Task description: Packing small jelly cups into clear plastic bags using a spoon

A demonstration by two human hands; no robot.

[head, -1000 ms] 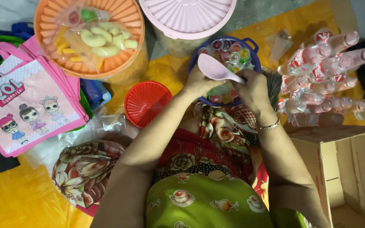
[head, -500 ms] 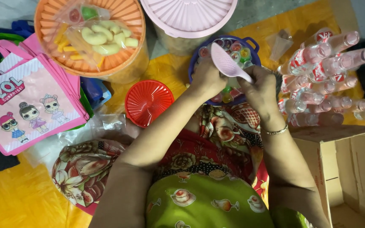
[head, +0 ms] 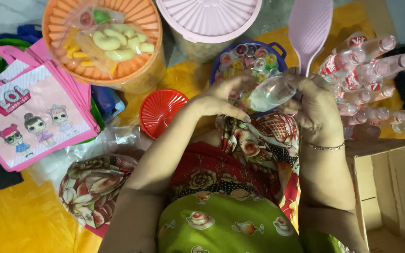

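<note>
My right hand (head: pixel 318 105) grips the handle of a pale pink plastic scoop (head: pixel 308 27), whose blade points up and away from me. The same hand also pinches one end of a small clear plastic bag (head: pixel 272 93). My left hand (head: pixel 221 99) holds the other end of that bag with its fingertips. Both hands hover over my lap, just in front of a blue-rimmed bowl (head: pixel 277 48) filled with several small colourful jelly cups (head: pixel 249 58).
An orange basket (head: pixel 144 70) holds bagged snacks. A pink lidded container (head: pixel 209 18) stands at the back, a red lid (head: pixel 160 111) lies left of the bowl. Pink cartoon tote bags (head: pixel 33 112) lie at left, several small bottles (head: pixel 366 70) at right, a cardboard box (head: pixel 390 187) bottom right.
The pink scoop has swung from lying over the bowl to pointing upward. The clear bag now shows between both hands, which have lifted nearer to the camera.
</note>
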